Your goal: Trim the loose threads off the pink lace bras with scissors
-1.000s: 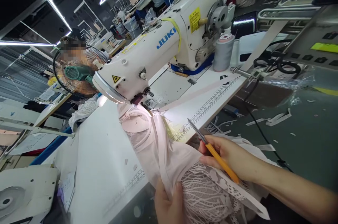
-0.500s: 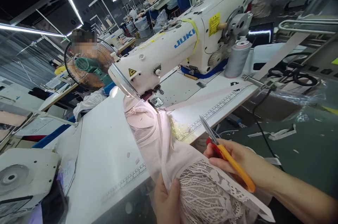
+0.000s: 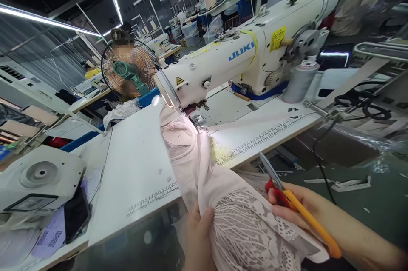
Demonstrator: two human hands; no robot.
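I see the left hand pinched, thumb against fingers, on a pale pink garment with lace, which stretches from the needle end of the JUKI sewing machine across the white table and over its front edge. My view has the right hand curled around orange-and-red-handled scissors, tips pointing towards the table edge; from this angle I can't quite tell whether the blades are parted. A grey thread cone stands beside the machine.

The pale pink cloth has wavy-lined lace. The scissors have orange and red handles. The white sewing machine has blue letters.
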